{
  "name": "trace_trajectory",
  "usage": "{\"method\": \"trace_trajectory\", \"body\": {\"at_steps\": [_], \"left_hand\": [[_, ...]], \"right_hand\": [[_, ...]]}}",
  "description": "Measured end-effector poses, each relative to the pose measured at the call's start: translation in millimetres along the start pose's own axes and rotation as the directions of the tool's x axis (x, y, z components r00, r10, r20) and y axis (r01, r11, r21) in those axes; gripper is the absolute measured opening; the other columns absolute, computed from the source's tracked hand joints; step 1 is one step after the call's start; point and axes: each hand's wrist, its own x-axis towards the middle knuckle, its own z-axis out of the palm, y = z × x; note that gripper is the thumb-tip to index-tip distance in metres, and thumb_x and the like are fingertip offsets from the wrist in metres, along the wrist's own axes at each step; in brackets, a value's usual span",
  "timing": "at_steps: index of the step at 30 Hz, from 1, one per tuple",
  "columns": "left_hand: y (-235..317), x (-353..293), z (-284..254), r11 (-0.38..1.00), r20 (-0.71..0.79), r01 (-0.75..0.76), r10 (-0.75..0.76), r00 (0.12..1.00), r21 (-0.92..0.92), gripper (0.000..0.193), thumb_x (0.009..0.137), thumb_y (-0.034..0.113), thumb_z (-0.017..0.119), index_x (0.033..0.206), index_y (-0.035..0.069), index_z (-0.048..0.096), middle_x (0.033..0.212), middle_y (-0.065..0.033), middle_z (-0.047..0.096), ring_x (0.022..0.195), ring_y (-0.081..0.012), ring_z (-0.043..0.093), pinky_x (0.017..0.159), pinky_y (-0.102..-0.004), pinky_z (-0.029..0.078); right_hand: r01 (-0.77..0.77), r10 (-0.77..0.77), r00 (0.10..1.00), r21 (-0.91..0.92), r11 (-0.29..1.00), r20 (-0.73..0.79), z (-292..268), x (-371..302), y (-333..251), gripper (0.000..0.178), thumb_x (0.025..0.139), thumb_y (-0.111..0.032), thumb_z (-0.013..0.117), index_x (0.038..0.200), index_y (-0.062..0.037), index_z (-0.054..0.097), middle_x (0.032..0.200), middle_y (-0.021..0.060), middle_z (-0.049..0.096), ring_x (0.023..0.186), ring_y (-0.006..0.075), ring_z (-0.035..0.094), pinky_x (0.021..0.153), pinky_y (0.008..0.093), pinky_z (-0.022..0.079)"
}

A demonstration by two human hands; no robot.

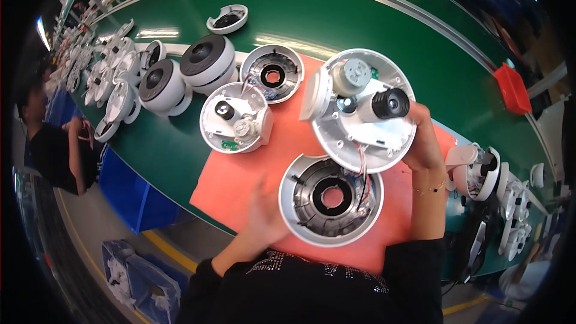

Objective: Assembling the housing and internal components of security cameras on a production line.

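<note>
My right hand [425,141] grips the right rim of a round white camera housing [327,138], tilted so its inside shows a black lens [391,104] and a silvery motor [354,76]. Thin wires run down from it to an open round shell [288,207] with a black ring around its central hole. My left hand [264,219] is at the left side of that shell, blurred by motion. Its fingers are partly hidden, and I cannot tell whether it holds the shell. A similar opened housing [207,129] and its wired shell [298,66] lie further left.
An orange mat [231,186] covers part of the green table [318,15]. Two assembled white-and-black cameras [161,87] stand left, beside many white shells. A loose cover [240,23] lies behind. More housings [480,174] sit at right, near a red bin [512,89]. Another person [57,150] is at left.
</note>
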Motion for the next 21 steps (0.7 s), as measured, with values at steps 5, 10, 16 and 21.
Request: {"method": "trace_trajectory", "body": {"at_steps": [5,10,16,21], "left_hand": [[-2.7,11.9,-28.9,0.837,-0.052,-0.109,0.162,0.985,0.537,0.071,0.084,0.057,0.038,0.125,0.0,0.047,0.12,-0.0172,0.056,0.106,-0.0299,0.057,0.093,-0.0431,0.045],[0.8,6.5,-39.6,0.998,0.008,0.058,-0.058,0.998,-0.012,0.068,0.083,0.057,0.039,0.121,0.002,0.052,0.117,-0.0156,0.058,0.101,-0.0294,0.059,0.091,-0.044,0.047],[12.9,-16.0,-4.0,0.98,0.002,-0.104,0.106,0.994,0.17,0.07,0.079,0.05,0.034,0.126,0.0,0.044,0.114,-0.0182,0.058,0.098,-0.0278,0.059,0.087,-0.0382,0.047],[21.5,-53.1,26.3,0.825,-0.145,-0.119,0.236,0.961,0.552,0.075,0.088,0.062,0.025,0.135,0.005,0.033,0.126,-0.0136,0.05,0.114,-0.0259,0.051,0.099,-0.0394,0.039]], "right_hand": [[-0.171,0.162,0.983,-0.107,0.98,-0.086,11.3,-15.9,14.4,0.047,0.09,-0.037,0.049,0.117,0.0007,0.053,0.107,0.0101,0.062,0.096,0.0172,0.063,0.082,0.0339,0.053],[-0.206,0.201,0.959,-0.005,0.979,-0.201,-2.1,-32.9,29.4,0.045,0.091,-0.032,0.049,0.12,0.0014,0.049,0.108,0.0114,0.061,0.095,0.018,0.063,0.08,0.0354,0.055],[-0.4,0.386,0.898,-0.028,0.916,-0.211,14.6,-67.7,47.4,0.052,0.094,-0.028,0.046,0.131,0.0029,0.027,0.105,0.0202,0.06,0.079,0.0291,0.067,0.061,0.0327,0.06],[-0.455,0.606,0.793,-0.603,0.655,0.06,21.3,-101.6,17.5,0.034,0.086,-0.019,0.056,0.109,0.0055,0.055,0.084,0.0151,0.066,0.07,0.0154,0.066,0.056,0.0222,0.051]]}}
